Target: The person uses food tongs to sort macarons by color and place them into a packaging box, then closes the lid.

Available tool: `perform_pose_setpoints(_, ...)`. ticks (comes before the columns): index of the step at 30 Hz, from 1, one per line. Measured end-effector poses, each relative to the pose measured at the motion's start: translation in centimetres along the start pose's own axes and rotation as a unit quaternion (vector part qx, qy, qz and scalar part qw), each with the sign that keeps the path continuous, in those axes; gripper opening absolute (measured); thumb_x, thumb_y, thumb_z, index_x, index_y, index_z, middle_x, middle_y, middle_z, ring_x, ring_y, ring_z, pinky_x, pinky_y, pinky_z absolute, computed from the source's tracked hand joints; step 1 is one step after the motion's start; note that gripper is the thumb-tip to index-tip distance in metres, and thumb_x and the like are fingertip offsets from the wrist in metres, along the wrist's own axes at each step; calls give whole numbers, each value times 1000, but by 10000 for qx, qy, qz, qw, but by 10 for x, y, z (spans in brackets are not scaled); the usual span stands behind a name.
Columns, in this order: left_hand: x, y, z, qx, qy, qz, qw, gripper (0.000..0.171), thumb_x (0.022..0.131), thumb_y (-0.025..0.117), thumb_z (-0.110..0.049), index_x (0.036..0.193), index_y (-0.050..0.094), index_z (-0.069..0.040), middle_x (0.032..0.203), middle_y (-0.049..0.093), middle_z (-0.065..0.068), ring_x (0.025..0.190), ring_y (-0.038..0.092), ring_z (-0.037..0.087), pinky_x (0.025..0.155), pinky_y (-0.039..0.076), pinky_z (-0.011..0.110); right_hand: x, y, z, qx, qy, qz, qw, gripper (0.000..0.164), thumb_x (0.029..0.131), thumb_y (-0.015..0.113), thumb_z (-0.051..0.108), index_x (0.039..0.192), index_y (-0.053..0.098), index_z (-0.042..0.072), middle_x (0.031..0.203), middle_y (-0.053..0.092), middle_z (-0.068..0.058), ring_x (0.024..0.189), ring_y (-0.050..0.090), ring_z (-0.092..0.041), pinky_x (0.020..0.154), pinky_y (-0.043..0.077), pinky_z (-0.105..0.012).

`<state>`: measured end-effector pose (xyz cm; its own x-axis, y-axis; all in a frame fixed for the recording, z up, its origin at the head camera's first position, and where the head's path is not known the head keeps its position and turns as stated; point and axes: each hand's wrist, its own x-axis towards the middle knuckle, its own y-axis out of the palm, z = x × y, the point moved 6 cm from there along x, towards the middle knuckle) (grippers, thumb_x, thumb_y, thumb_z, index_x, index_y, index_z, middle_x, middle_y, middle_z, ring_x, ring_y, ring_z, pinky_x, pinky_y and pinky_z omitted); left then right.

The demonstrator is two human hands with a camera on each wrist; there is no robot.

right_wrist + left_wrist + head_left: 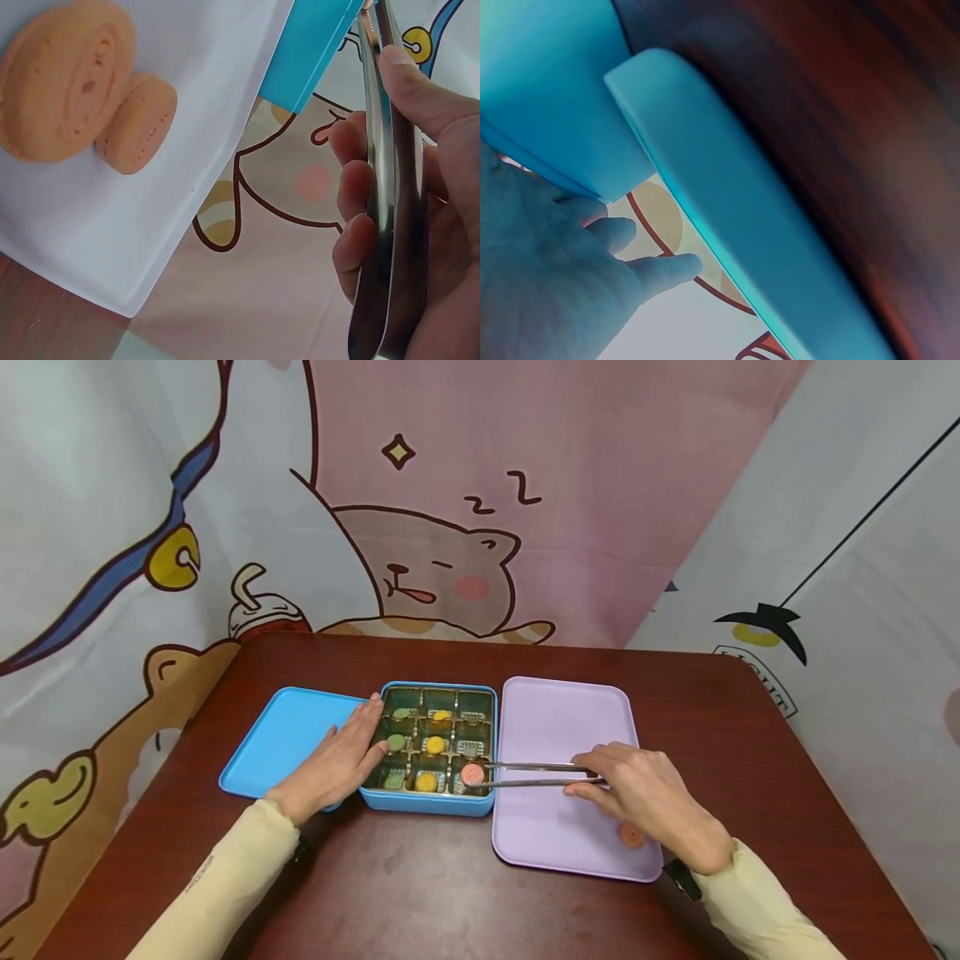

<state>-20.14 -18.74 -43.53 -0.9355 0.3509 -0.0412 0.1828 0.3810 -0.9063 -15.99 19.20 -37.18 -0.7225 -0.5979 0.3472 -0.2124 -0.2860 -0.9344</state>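
My right hand [648,793] grips a pair of metal tongs [536,782], whose tips reach over the right side of a blue box [427,804]. Between the tips is a round pink pastry [472,774], in or just above the front right compartment; its exact height is hard to tell. In the right wrist view, the tongs [382,225] lie between thumb and curled fingers. My left hand [337,766] rests along the box's left edge, fingers fairly straight, thumb over the rim. Green pastries [396,742] fill the left column, yellow pastries [435,745] the middle one.
A lilac tray [570,710] lies right of the box, with two orange-pink pastries [67,82] on it in the right wrist view. Left of the box is a blue lid [288,735], partly under my left forearm. A printed curtain [585,485] hangs behind the brown table [420,893].
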Motion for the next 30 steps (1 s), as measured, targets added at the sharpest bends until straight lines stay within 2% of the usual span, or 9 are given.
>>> perform_pose_setpoints(11,-2,3,1,-38,-55,-62,10000,71,112,42,-37,166,10,-3,174,6,13,158,10,38,116,16,74,1,-1,1,62,70,134,9999,39,81,87,44,103,80,13,84,71,5,70,62,-9,51,48,-26)
perform_pose_setpoints(19,0,1,0,-20,-33,-34,10000,71,112,41,-38,166,9,-4,174,4,13,158,10,38,116,16,74,-6,-7,-8,133,137,-37,9998,38,79,89,41,103,77,13,80,65,9,67,55,-5,51,47,-27)
perform_pose_setpoints(24,1,1,-1,-18,-46,-7,10000,72,112,40,-39,166,9,-4,174,3,12,158,9,38,117,16,73,-20,-18,-23,177,482,-118,9986,42,74,93,35,105,78,12,83,67,7,68,54,-3,53,47,-26)
perform_pose_setpoints(30,0,1,0,-33,-50,-7,10000,72,112,41,-39,166,9,-4,174,3,12,158,9,38,117,15,73,-43,-30,-44,171,859,-232,9959,43,71,95,32,106,77,15,82,62,11,69,51,-1,53,44,-26)
